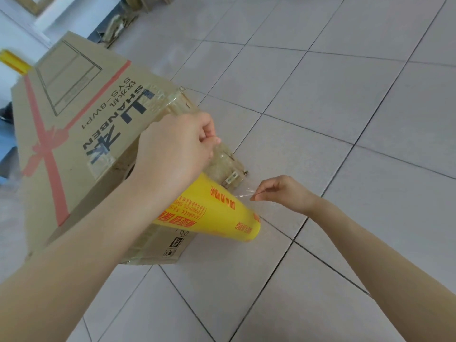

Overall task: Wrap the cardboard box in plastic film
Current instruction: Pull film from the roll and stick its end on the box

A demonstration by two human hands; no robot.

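- Left hand (177,146) hovers over the near end of the large brown cardboard box (74,134), which is printed with a red ribbon and black lettering. Its fingers are curled, and thumb and forefinger pinch a fold of clear plastic film (227,161) at the box's upper edge.
- Right hand (283,191), lower and to the right of the left one, is also narrowed to a pinch. It holds a thin, twisted strand of the same film that runs back toward the box's bottom corner.
- Below the left wrist, between the two hands, a fat yellow roll of wrap with red printing (222,213) leans against that end of the box. Neither hand grips it.
- The box lies on the grey tiled floor (345,107) and stretches away to the left of the left hand.
- Progress, as I judge it: only the end under the left hand carries film, crinkled in layers around the corner and end face. The long printed top and the side below the left forearm look bare for most of their length.
- Most of the wrap is left to do: carrying film along the rest of the box and over the far end, which is out of sight.
- A second yellow object (13,60) shows beyond the far corner, well apart from both hands and too blurred to name.
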